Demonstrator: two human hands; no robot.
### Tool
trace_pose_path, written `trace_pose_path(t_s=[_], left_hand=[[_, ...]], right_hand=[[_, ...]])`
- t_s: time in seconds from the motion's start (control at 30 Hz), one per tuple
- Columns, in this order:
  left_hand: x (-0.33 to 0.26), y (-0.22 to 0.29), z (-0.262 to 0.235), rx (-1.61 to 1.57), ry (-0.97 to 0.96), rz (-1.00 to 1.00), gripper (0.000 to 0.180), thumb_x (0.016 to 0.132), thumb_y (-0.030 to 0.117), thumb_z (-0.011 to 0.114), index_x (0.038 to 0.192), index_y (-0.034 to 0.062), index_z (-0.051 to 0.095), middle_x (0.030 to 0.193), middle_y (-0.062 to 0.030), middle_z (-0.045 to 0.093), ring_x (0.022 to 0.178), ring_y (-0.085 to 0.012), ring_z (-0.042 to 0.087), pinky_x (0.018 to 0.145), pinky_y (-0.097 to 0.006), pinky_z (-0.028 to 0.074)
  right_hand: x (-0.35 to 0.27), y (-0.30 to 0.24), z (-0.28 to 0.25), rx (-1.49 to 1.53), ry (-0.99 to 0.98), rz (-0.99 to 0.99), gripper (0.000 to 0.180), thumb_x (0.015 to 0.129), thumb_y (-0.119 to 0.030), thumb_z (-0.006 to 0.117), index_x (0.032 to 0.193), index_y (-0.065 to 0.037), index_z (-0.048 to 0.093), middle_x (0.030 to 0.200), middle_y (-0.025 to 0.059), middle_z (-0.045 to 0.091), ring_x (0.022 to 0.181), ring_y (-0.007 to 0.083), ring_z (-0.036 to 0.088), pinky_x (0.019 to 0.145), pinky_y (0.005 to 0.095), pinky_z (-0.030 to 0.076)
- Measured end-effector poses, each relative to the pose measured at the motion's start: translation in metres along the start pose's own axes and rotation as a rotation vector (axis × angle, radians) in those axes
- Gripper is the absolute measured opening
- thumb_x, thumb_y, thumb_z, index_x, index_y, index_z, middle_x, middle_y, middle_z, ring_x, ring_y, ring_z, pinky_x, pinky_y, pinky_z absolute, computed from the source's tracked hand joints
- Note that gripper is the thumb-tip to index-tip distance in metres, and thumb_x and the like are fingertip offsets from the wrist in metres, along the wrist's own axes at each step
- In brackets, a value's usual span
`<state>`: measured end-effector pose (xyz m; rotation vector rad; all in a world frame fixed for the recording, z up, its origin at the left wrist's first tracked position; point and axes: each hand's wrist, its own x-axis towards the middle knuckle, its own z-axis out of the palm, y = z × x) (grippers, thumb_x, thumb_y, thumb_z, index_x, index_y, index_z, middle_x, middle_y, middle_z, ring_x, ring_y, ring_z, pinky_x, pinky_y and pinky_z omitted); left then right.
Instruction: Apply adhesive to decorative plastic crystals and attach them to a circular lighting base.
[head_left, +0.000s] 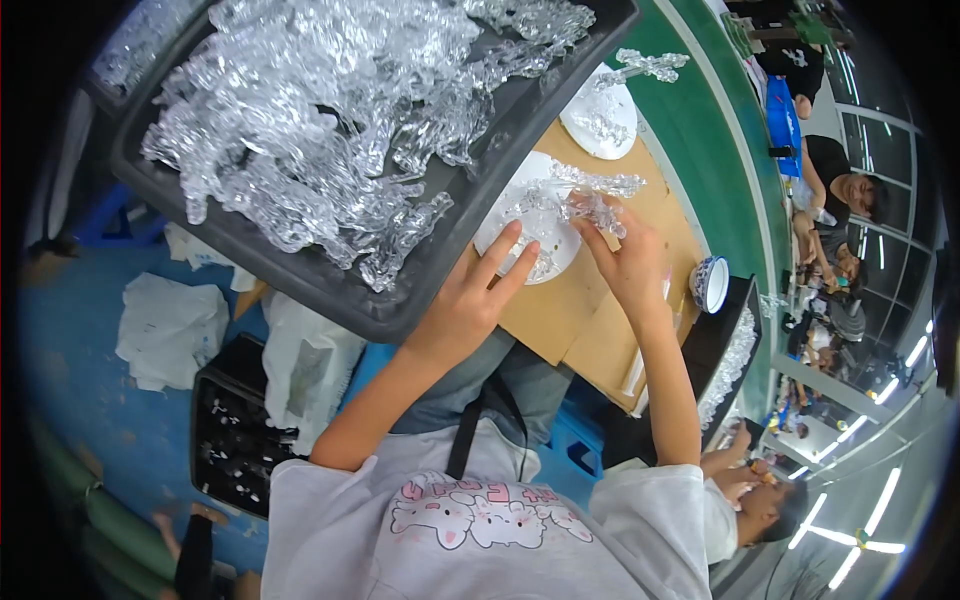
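Note:
My right hand (632, 262) pinches a clear plastic piece (603, 212) over the near white plate (510, 262). Against the plate's left edge rests my left hand (466, 308), its fingers spread and nothing gripped in them. More clear plastic lies on this plate, including a branched piece (590, 181) that juts past its right rim. What exactly the pieces are, I cannot tell. The plate sits on a brown cardboard sheet (585, 320).
A black tray (400, 325) heaped with clear plastic pieces (310, 130) stands at the upper left. Farther off is a second white plate (612, 140). To the right are a patterned bowl (709, 284) and another dark bin (712, 385). Other people sit along the right.

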<state>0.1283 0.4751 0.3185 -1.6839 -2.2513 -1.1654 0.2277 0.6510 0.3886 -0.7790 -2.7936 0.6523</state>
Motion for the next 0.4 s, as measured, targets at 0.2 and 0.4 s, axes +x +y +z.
trace_pose_path(t_s=[0.2,0.4], left_hand=[[0.001,0.001,0.013,-0.067,0.023,0.027,0.038,0.076,0.017,0.065,0.114,0.0173,0.061,0.126,-0.0051,0.049,0.12,-0.0329,0.042,0.096,-0.046,0.034],[0.003,0.008,0.016,0.014,-0.017,0.039,0.038,0.077,0.019,0.067,0.115,0.0166,0.061,0.124,-0.006,0.052,0.122,-0.0311,0.041,0.1,-0.05,0.026]], right_hand=[[-0.044,-0.011,-0.041,-0.088,0.344,-0.004,0.021,0.079,-0.004,0.063,0.1,-0.004,0.063,0.093,0.01,0.066,0.082,0.0215,0.063,0.073,0.0283,0.048],[-0.227,0.09,-0.166,-0.282,0.77,0.649,0.017,0.085,-0.008,0.057,0.101,-0.005,0.064,0.092,0.0069,0.066,0.078,0.016,0.062,0.069,0.0261,0.047]])
